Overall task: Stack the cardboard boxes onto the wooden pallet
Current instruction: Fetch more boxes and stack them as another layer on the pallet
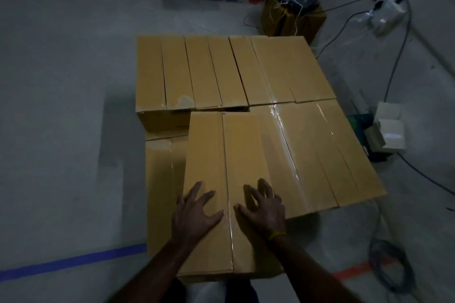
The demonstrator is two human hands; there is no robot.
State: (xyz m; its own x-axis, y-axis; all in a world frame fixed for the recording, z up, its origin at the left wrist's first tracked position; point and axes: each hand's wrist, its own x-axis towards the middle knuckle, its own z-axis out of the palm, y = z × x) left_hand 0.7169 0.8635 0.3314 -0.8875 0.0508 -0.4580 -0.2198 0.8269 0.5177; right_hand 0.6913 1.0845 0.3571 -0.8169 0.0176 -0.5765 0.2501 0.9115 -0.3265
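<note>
Both hands flat on the nearest box of the stack.

The left hand [197, 211] and right hand [263, 206] lay with fingers spread and straight on the top of a long tan cardboard box [221, 155] sealed with clear tape, gripping nothing. This box sat at the near edge of a stack of similar tan cardboard boxes [283, 71], touching its neighbours. The pallet was hidden beneath. A blue tape line [73, 262] crossed the grey concrete floor [61, 81] at left.
</note>
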